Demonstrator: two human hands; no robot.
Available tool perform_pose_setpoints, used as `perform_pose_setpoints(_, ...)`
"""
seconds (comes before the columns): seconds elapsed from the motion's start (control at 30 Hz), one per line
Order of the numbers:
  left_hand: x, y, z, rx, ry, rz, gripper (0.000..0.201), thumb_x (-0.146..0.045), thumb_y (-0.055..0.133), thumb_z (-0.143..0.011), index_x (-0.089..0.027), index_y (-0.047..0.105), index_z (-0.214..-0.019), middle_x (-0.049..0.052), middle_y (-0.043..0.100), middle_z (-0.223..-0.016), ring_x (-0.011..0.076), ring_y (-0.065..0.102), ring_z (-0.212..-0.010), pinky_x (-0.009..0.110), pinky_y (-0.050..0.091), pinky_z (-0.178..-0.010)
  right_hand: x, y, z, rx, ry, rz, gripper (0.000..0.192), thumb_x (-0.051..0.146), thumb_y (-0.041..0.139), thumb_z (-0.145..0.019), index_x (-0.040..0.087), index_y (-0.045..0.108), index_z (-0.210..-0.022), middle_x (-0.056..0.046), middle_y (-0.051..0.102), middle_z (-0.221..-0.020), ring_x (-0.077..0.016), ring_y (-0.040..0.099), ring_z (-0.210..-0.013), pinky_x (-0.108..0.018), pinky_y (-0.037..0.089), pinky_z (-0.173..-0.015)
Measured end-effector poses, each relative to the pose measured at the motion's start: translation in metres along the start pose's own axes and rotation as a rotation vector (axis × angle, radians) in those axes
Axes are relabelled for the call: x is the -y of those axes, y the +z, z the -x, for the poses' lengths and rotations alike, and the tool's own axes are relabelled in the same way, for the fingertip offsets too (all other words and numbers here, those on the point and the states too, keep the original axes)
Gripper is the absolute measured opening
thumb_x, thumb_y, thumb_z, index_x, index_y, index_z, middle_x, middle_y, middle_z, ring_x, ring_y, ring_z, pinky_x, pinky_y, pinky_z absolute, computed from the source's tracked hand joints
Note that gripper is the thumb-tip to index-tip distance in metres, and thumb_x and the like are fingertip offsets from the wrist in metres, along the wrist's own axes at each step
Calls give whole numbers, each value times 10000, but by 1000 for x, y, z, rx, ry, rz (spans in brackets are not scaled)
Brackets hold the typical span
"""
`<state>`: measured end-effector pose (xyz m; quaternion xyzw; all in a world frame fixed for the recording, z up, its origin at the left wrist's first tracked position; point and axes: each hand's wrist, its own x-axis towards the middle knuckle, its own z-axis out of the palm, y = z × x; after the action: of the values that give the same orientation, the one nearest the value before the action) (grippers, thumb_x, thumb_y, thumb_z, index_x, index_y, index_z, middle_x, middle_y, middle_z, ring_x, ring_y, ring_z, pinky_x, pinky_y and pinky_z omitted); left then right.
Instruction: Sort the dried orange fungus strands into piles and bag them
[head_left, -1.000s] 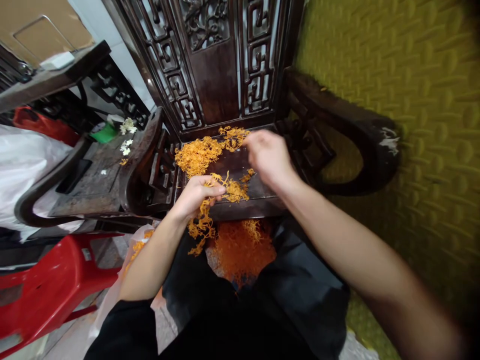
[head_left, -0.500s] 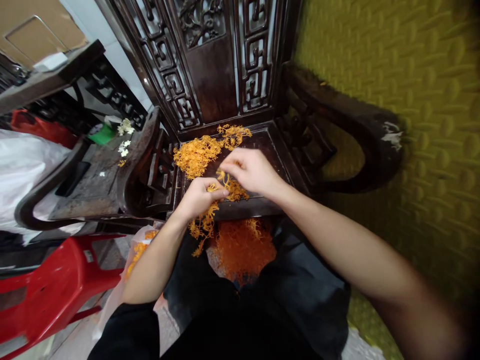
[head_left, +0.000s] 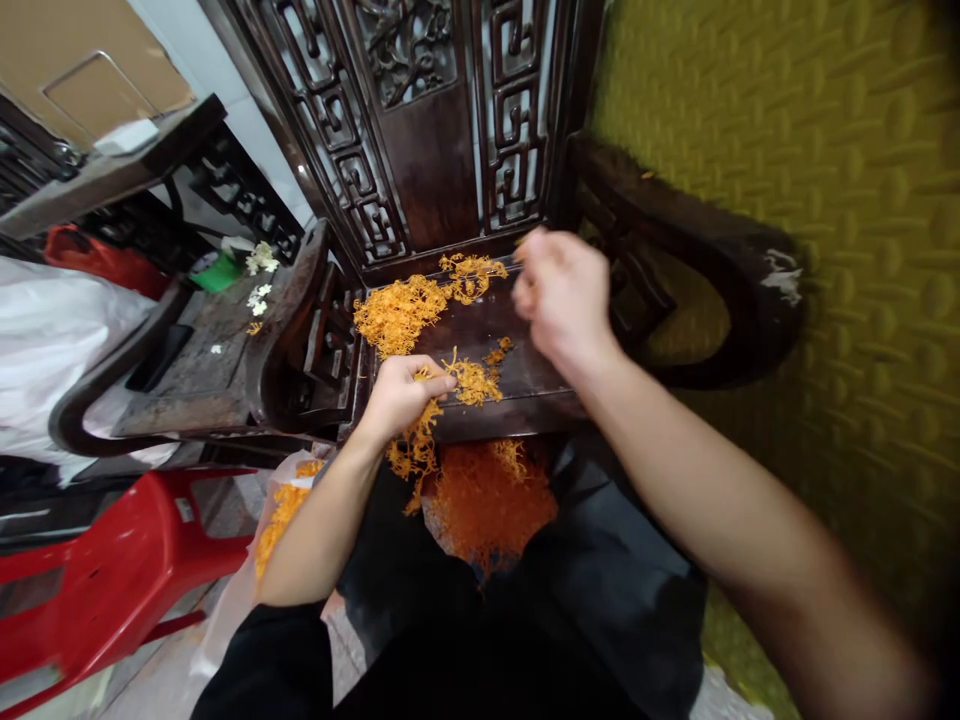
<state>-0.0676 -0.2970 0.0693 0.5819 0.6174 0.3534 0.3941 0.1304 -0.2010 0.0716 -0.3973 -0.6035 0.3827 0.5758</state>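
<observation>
My left hand (head_left: 401, 395) rests at the front edge of a dark carved wooden chair seat (head_left: 529, 375) and grips a bunch of orange stringy strands (head_left: 412, 452) that hangs below the edge. My right hand (head_left: 562, 295) is lifted over the back right of the seat, blurred, fingers pinched together; whether a strand is between them cannot be made out. A large orange pile (head_left: 401, 312) lies at the seat's back left, a small pile (head_left: 472, 380) beside my left hand. A darker orange heap (head_left: 487, 500) sits on black cloth at my lap.
A second dark wooden chair (head_left: 202, 350) stands at the left with white flowers (head_left: 259, 260) and a green object (head_left: 216, 272) on it. A red plastic chair (head_left: 97, 580), a clear bag of orange strands (head_left: 281, 510) and a white sack (head_left: 52, 330) are at the left. A yellow textured wall (head_left: 825, 200) is close on the right.
My right hand dropped to the small pile by my left hand, then rose again to the back right of the seat. My left hand kept its bunch and stayed put.
</observation>
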Motion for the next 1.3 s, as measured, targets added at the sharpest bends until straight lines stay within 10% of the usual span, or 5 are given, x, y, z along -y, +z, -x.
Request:
perform_pose_setpoints(0.23, 9, -8, -20, -536, 215, 63, 266, -431, 755, -851, -183, 697, -774, 12, 708, -729, 120, 575, -579, 249, 439, -580, 17, 0, 26, 693, 173, 91, 225, 269, 612, -924, 179, 780, -1043, -40, 753, -812, -126, 592, -531, -285, 449, -546)
perform_pose_setpoints(0.37, 5, -1, -19, -615, 330, -64, 233, -403, 720, -888, -185, 683, -813, 14, 728, -791, 144, 652, -713, 251, 490, -684, 23, 26, 50, 695, 89, 155, 281, 352, 625, -928, 174, 795, -1061, -60, 789, -983, -192, 689, -835, -301, 478, -752)
perform_pose_setpoints(0.63, 17, -29, -39, -794, 288, -52, 199, -366, 717, -871, -186, 661, -808, -11, 679, -727, 121, 593, -626, 255, 452, -648, 50, 27, 66, 755, 12, 110, 348, 385, 586, -966, 179, 580, -686, 25, 599, -605, -106, 504, -576, -259, 329, -579)
perform_pose_setpoints(1.0, -5, -20, -26, -44, -75, 729, 436, -561, 774, -826, -212, 514, -803, -23, 556, -720, 90, 557, -622, 229, 477, -608, 27, 4, 33, 661, 251, 27, 205, 173, 591, -863, 144, 762, -970, -60, 792, -828, -161, 742, -643, -250, 457, -572)
perform_pose_setpoints(1.3, -3, -14, -21, -149, 79, 540, 334, -456, 812, -804, -182, 804, -995, 88, 776, -1027, 174, 704, -825, 318, 597, -747, 28, 2, 33, 531, 229, 127, 254, 360, 641, -914, 155, 782, -965, 31, 606, -505, -123, 542, -455, -274, 436, -554)
